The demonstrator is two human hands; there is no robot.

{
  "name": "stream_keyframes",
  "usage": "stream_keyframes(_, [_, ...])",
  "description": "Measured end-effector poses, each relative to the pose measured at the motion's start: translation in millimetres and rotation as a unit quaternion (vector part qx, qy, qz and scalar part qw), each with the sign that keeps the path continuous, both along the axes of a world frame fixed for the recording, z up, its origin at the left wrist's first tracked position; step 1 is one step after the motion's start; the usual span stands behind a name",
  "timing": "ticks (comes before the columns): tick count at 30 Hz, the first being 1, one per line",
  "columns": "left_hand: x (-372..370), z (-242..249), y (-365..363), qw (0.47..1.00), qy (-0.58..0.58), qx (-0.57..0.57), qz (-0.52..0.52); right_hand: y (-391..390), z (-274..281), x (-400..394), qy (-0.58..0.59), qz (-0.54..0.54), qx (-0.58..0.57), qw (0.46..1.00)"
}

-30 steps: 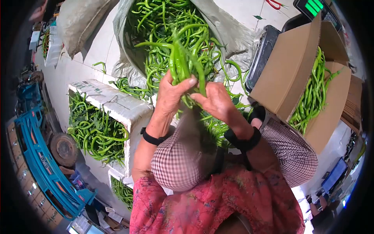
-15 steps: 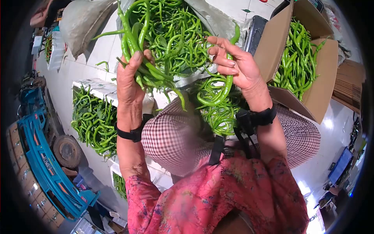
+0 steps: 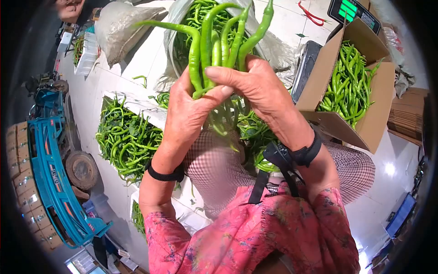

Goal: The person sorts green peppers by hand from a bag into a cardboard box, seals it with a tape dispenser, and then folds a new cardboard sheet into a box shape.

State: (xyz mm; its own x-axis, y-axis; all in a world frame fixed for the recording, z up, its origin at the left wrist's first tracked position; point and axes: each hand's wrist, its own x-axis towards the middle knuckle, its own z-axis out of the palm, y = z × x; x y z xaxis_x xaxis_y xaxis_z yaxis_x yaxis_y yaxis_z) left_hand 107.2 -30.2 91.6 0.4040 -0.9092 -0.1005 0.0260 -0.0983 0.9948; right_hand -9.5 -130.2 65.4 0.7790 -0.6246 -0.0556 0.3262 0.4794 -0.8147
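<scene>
A bunch of long green chili peppers (image 3: pixel 216 45) is held up in front of me between both hands. My left hand (image 3: pixel 189 107) is closed around the bunch's left side and lower end. From the right, my right hand (image 3: pixel 260 86) grips the same bunch, its thumb lying across the peppers. Several peppers stick up above the fingers, and one stretches out to the left. The fingers behind the bunch are hidden. Beyond the bunch is an open sack (image 3: pixel 175 36) of green peppers. More loose peppers (image 3: pixel 251 125) lie below my hands near my lap, partly covered by the right wrist.
On the right stands an open cardboard box (image 3: pixel 381 98) filled with peppers, beside a scale display (image 3: pixel 353 16). A pepper-filled container (image 3: pixel 127 141) is at left, with a tied sack (image 3: pixel 125 32) above it. A blue cart (image 3: pixel 57 173) stands farther left. Red peppers (image 3: pixel 311 14) lie on the floor.
My right hand has moved left with its single pepper and joined the bunch. My left hand has shifted right, toward the middle. The view has turned slightly.
</scene>
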Motion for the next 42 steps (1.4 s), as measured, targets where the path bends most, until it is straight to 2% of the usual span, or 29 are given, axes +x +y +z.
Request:
stream_keyframes(1, [0.3, 0.4, 2.1, 0.999, -0.041, 0.017, 0.001, 0.5, 1.8, -0.5, -0.003, 0.002, -0.003, 1.0])
stream_keyframes(2, [0.3, 2.1, 3.8, 0.996, -0.084, 0.035, 0.002, 0.3, 3.4, -2.9, -0.023, 0.009, 0.044, 0.999])
stream_keyframes(4, [-7.8, 13.3, 10.6, 0.998, -0.059, 0.026, 0.02, -6.6, -5.1, -9.0, -0.022, -0.007, 0.1, 0.995])
stream_keyframes(7, [-13.1, 28.4, 25.0, 0.995, 0.024, 0.071, 0.061, -25.7, -25.8, -31.4, -0.146, 0.064, 0.226, 0.961])
stream_keyframes(8, [-20.2, 36.5, 29.9, 0.992, 0.066, 0.059, 0.085, -29.2, -29.6, -37.3, -0.144, 0.059, 0.224, 0.962])
stream_keyframes(11, [-29.6, 41.8, 45.8, 0.985, 0.155, 0.028, 0.074, -30.6, -32.6, -57.5, -0.167, 0.051, 0.262, 0.949])
stream_keyframes(12, [-35.8, 41.0, 44.5, 0.985, 0.156, 0.029, 0.073, -29.9, -32.2, -62.8, -0.167, 0.05, 0.263, 0.949])
stream_keyframes(14, [-53.9, 38.0, 40.6, 0.992, 0.068, 0.068, 0.084, -23.3, -29.9, -72.7, -0.115, 0.056, 0.214, 0.968])
stream_keyframes(16, [-65.5, 36.0, 37.0, 0.995, 0.004, 0.101, 0.024, -9.0, -13.0, -84.7, -0.023, 0.062, 0.192, 0.979])
stream_keyframes(18, [-90.7, 17.9, 27.8, 0.998, -0.058, 0.01, 0.002, 11.5, -2.8, -84.3, -0.041, 0.024, 0.149, 0.988])
stream_keyframes(19, [-94.5, 10.2, 29.3, 0.998, -0.057, 0.009, 0.0, 12.8, -2.3, -91.0, -0.059, 0.052, 0.202, 0.976])
stream_keyframes(20, [-97.4, 2.6, 31.0, 0.998, -0.055, 0.028, -0.024, 14.0, -4.0, -95.9, -0.058, 0.05, 0.201, 0.977])
stream_keyframes(22, [-106.0, -3.5, 31.6, 0.996, -0.053, 0.047, -0.052, 17.0, -13.9, -104.7, -0.065, -0.013, 0.256, 0.964])
stream_keyframes(24, [-116.8, -7.5, 31.5, 0.989, 0.13, 0.035, 0.056, 8.8, -24.9, -125.8, -0.057, 0.037, 0.299, 0.952])
stream_keyframes(26, [-107.2, -35.7, 43.9, 0.992, 0.107, 0.045, 0.058, 6.4, -35.6, -143.1, -0.088, 0.019, 0.284, 0.955])
stream_keyframes(28, [-101.8, -47.2, 43.3, 0.967, 0.228, -0.007, 0.116, 1.4, -47.7, -160.4, -0.2, 0.054, 0.301, 0.931])
stream_keyframes(30, [-91.2, -56.2, 42.8, 0.949, 0.287, -0.033, 0.125, -2.5, -48.2, -172.4, -0.218, 0.029, 0.23, 0.948])
stream_keyframes(37, [-89.8, -67.2, 42.3, 0.95, 0.287, 0.016, 0.124, -4.5, -46.6, -187.2, -0.24, 0.003, 0.211, 0.948])
stream_keyframes(42, [-94.2, -70.2, 40.7, 0.951, 0.283, 0.01, 0.126, -1.8, -47.0, -187.8, -0.221, 0.002, 0.206, 0.953])
